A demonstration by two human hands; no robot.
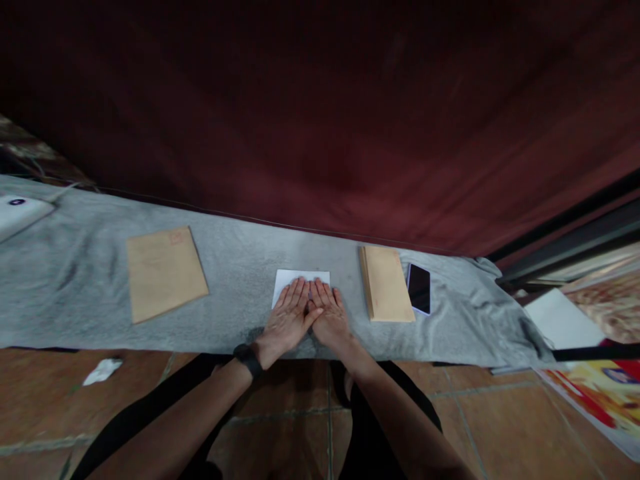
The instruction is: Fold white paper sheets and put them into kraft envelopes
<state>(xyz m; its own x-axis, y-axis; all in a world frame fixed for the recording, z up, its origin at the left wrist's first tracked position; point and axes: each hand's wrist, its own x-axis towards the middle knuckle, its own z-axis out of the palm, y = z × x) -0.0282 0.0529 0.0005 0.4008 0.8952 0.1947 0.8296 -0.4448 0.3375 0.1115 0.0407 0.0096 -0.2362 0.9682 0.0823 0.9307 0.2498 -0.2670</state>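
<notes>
A white sheet of paper (287, 275), perhaps folded, lies on the grey cloth in front of me. My left hand (289, 313) rests flat on it, fingers stretched out toward the far edge. Beside it my right hand (327, 313) also presses flat on the sheet, and the thumbs meet or overlap. Both palms cover most of the paper, so only its far strip and left side show. To the right sits a stack of brown envelopes (390, 283). A brown envelope (165, 273) with a faint red marking lies alone to the left.
A phone (419, 288) lies right of the stack. The grey cloth (240, 260) covers a narrow surface against a dark red panel (320, 133). A white device (20, 215) with a cable sits far left. Crumpled tissue (103, 371) and a colourful bag (600, 400) are on the tiled floor.
</notes>
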